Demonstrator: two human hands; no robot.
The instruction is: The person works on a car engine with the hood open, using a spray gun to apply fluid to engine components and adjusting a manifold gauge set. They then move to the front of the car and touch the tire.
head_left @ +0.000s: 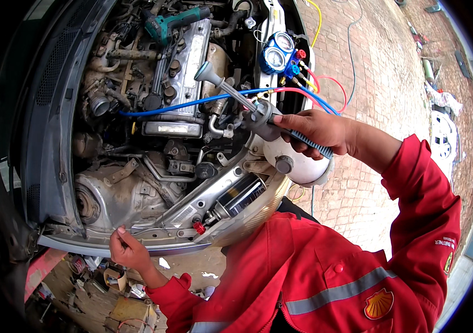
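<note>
My right hand (320,133) is wrapped round the ribbed grey handle of a pump sprayer (297,162) with a rounded white tank. A grey pump rod with a pale green knob sticks out of its top, over the engine. The sprayer is held tilted at the front edge of the open car engine bay. My left hand (129,251) is beside the car's fender edge, its fingers curled in; whether anything is in them is hidden. Between my hands, a black and silver can (239,195) with a red valve (199,227) lies on the body panel.
A green cordless drill (172,23) lies on the engine (187,66). A blue gauge manifold (278,54) with two dials sits at the bay's front edge. Its blue hose (192,104) crosses the engine. Brick paving (367,183) lies to the right; a toolbox (131,315) stands below left.
</note>
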